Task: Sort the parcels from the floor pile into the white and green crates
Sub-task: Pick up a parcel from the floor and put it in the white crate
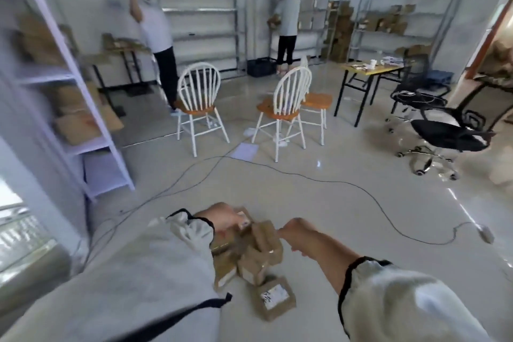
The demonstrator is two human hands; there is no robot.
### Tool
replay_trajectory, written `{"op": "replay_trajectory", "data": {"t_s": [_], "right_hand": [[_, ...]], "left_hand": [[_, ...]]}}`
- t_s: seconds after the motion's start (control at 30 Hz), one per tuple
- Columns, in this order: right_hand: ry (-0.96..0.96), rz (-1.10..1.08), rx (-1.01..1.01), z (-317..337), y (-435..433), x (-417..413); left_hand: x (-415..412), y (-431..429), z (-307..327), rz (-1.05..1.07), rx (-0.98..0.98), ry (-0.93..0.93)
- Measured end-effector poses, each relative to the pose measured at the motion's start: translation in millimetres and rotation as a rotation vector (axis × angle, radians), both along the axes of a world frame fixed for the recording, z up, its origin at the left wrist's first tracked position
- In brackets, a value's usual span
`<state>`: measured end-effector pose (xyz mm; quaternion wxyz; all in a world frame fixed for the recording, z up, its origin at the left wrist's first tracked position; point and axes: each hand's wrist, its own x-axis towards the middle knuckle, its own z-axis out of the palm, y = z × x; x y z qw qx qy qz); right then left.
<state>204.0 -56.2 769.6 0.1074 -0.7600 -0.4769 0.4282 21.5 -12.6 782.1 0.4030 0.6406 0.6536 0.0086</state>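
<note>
Left hand (222, 218), right hand (294, 233), one parcel pile (258, 255)

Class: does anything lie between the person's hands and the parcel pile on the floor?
Nothing visible does. The left hand and right hand are both at the top of the parcel pile; the cable lies beyond it.
</note>
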Motion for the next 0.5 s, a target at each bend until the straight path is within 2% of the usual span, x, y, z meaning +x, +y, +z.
{"op": "replay_trajectory", "data": {"t_s": [0.07, 0.13, 0.27, 0.43, 0.5], "right_hand": [[0.006, 0.076, 0.002, -25.3, 31.4, -43.4], [-0.003, 0.178, 0.018, -79.7, 73.9, -68.9], [-0.042, 0.493, -0.066, -75.8, 96.6, -123.4], [0.082, 0.492, -0.159, -110.6, 145.4, -143.5], [0.04, 0.448, -0.201, -147.7, 172.7, -138.6]], "left_hand": [[-44.7, 2.7, -7.0, 0.136, -0.027, -0.004], [-80.4, 4.2, -18.0, 0.259, -0.09, -0.054], [-131.4, 9.8, -47.2, 0.497, -0.16, -0.088], [-154.8, 34.4, -101.2, 0.649, -0.208, -0.067], [-154.6, 53.0, -132.2, 0.676, -0.207, -0.076]]}}
